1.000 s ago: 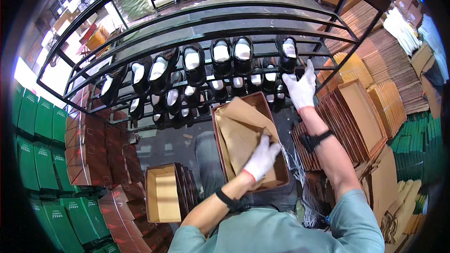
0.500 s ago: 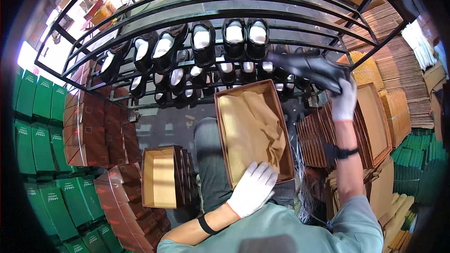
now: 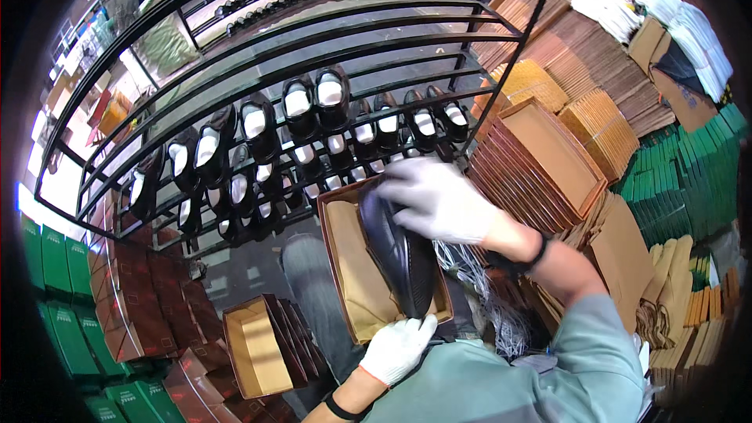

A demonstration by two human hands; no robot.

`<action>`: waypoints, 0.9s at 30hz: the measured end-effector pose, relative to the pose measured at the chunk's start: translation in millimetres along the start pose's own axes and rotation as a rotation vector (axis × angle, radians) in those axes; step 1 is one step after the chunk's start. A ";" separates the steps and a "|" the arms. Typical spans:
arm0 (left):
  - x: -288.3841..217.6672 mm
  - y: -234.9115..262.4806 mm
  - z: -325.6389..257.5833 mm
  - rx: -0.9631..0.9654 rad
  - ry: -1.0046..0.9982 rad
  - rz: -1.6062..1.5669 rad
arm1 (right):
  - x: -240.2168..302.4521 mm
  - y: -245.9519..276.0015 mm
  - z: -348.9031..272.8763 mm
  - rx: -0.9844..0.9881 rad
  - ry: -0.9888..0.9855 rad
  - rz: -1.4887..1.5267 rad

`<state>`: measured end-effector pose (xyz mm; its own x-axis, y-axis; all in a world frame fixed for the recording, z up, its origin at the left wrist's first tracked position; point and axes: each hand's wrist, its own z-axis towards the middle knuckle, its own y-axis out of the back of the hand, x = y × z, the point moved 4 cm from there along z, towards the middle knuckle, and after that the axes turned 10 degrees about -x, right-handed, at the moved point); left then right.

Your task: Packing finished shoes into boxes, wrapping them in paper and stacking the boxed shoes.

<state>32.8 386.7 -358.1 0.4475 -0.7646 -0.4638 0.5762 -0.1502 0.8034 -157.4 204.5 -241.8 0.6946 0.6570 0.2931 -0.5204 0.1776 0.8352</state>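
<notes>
A black leather shoe (image 3: pixel 395 247) is in my right hand (image 3: pixel 442 202), whose white-gloved fingers wrap over its upper end. The shoe lies steeply slanted inside an open brown shoe box (image 3: pixel 332 254) on my lap, along its right side. Tan wrapping paper (image 3: pixel 352 243) lines the box beneath it. My left hand (image 3: pixel 398 351), also white-gloved, grips the near rim of the box, its fingertips close to the shoe's lower end. Its thumb is hard to make out. Beyond the box, several black shoes (image 3: pixel 257 129) with white stuffing stand on a black metal rack (image 3: pixel 345 59).
Nested open boxes (image 3: pixel 258 348) stand left of my leg. Stacked brown box parts (image 3: pixel 540 160) rise on the right, with green cartons (image 3: pixel 689 176) behind. Green boxes (image 3: pixel 66 266) and brown boxes (image 3: pixel 129 298) line the left. White string (image 3: pixel 509 321) hangs beside my lap.
My right hand has brought the shoe from the rack's right side down into the box. The left hand has shifted from the paper to the near rim. The view has swung right.
</notes>
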 end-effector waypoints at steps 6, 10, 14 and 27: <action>29.9 80.9 61.7 -0.448 0.068 -0.073 | -126.4 122.6 -226.3 -0.160 -0.850 -0.908; 119.7 41.8 125.3 -0.459 0.204 0.037 | -172.6 126.1 -299.6 -0.309 -0.993 -0.583; 118.9 -2.1 135.0 -0.197 0.264 0.213 | -152.2 146.4 -287.4 -0.818 -0.765 -0.568; 37.6 22.5 -58.7 -0.479 0.972 -0.933 | 57.2 -55.1 -196.2 -0.163 -0.957 0.625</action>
<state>102.8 391.3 -379.3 -0.0466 0.2494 -0.9673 0.9989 0.0217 -0.0425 -186.5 376.1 -362.4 0.3489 -0.1484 0.9253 -0.9159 0.1549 0.3702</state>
